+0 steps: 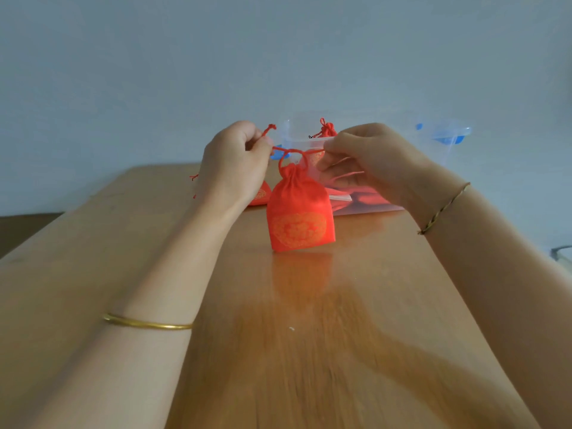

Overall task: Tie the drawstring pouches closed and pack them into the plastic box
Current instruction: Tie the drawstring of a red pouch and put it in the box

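Two ends of a red cord point(297, 151) pulled apart above a red fabric drawstring pouch point(298, 218).
The left hand point(235, 159) and right hand point(365, 159) each pinch one cord end in curled fingers. The pouch stands upright on the wooden table point(278, 335), just in front of the clear plastic box point(374, 207), which holds another red pouch point(326, 130). Its gold emblem point(298, 229) is too blurred to read.

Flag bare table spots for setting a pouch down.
Bare: table between left forearm and right forearm, nearer than the held pouch; also outside the left forearm. Crowded: far end, plastic box and second pouch.
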Available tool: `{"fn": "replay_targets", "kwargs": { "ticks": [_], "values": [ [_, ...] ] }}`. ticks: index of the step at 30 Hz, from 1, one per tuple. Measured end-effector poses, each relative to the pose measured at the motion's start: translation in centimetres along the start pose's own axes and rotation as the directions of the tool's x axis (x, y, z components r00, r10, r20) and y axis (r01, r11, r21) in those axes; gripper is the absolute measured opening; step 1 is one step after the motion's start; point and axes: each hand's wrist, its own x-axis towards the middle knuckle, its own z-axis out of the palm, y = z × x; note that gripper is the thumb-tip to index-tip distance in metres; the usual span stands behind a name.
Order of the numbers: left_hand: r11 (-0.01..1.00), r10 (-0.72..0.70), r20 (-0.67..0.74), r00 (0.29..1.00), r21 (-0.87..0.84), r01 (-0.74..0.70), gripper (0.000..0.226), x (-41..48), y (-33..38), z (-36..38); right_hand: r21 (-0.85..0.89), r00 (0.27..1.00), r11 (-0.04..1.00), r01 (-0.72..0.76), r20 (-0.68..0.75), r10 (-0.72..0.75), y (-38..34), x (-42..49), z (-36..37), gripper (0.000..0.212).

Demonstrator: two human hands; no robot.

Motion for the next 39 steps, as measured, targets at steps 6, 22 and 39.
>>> {"fn": "replay_targets", "kwargs": {
  "ticks": [6,22,39],
  "values": [
    [0.917,-0.294,0.081,0.952,-0.256,0.305,0.023,-0.2,0.4,0.1,-0.695,0.998,0.716,-0.063,-0.061,0.028,1.9,0.5,-0.8,0.024],
    [0.901,-0.122,0.471,0.874,-0.316,0.296,0.014,-1.3,1.7,-1.1,-0.11,0.98,0.975,0.194,-0.011,-0.197,-0.8,-0.5,1.7,0.026],
    [0.852,-0.24,0.314,0.918,-0.386,0.355,0.016,-1.0,1.2,-0.6,-0.303,0.937,0.891,0.339,0.021,-0.35,1.0,0.2,3.3,0.026]
  ]
}}
